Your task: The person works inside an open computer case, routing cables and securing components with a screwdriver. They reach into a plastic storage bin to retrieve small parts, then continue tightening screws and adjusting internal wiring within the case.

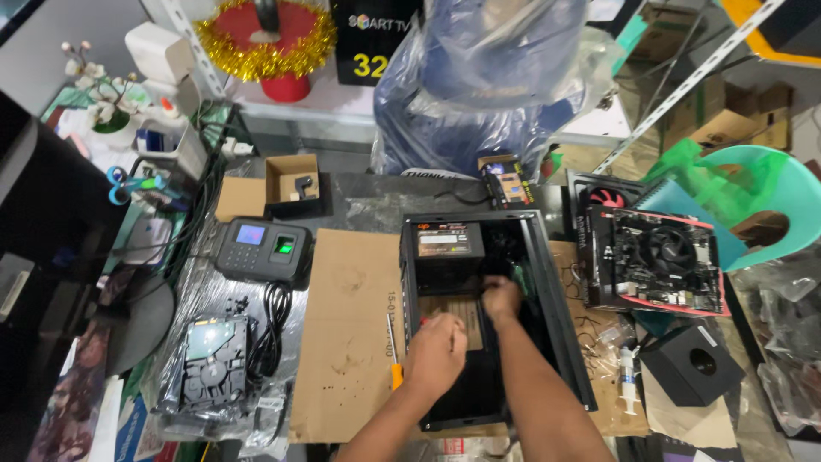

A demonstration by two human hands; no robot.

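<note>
An open black metal computer case lies on its side on brown cardboard, long axis running away from the person. Inside it, the right hand curls around black cables; the left hand, fingers loosely bent, rests over its near-left edge, beside an orange-handled screwdriver.

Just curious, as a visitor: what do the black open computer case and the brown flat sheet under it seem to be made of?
Black open computer case: probably painted sheet metal; thin, straight, matte walls.
Brown flat sheet: cardboard; dull tan surface with stains and a fold line.
</note>
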